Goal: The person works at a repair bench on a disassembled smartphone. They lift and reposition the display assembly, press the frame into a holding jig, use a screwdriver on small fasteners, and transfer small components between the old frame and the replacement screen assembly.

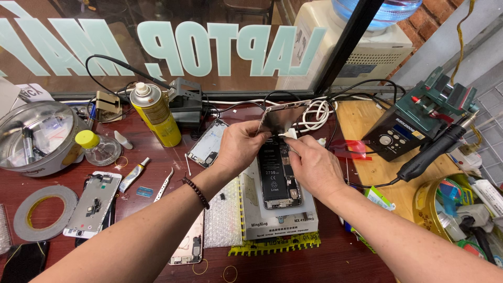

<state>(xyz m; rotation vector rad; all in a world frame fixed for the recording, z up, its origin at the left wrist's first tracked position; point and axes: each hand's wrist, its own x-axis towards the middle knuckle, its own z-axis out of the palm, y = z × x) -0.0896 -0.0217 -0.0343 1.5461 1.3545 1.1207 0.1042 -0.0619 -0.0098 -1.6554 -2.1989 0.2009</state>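
- Forearms cross the near edge of the frame; a beaded bracelet (196, 192) sits on the left wrist.
- Far left on the dark red table (157, 173): a roll of tape (44, 212), a metal bowl (34, 136), a small yellow-capped bottle (97, 147) and a bare phone frame (94, 203) lying flat.
- Behind these stands a yellow spray can (155, 115), upright, with tweezers (164, 184) and a small glue tube (133, 175) near it.
- Left hand (238, 147): fingers curled shut on the left edge of the lifted screen panel (283, 119), holding it tilted up over the opened phone (279, 175).
- The opened phone lies face-open on a boxed mat at centre, its black battery showing.
- Right hand (314, 165): fingertips pinched together at the panel's lower edge, where it meets the phone; whether they grip a small white part or only press there, I cannot tell.
- Risk: the panel looks joined to the body at that edge, so lifting it too far could strain or tear the connection; a slip could drop it on the exposed parts.
- Right side: a soldering station (398, 137) and its black handpiece (432, 153) on a wooden board, cables trailing close.
- Room: a lettered shop window behind, brick wall and a water dispenser (367, 47) beyond.
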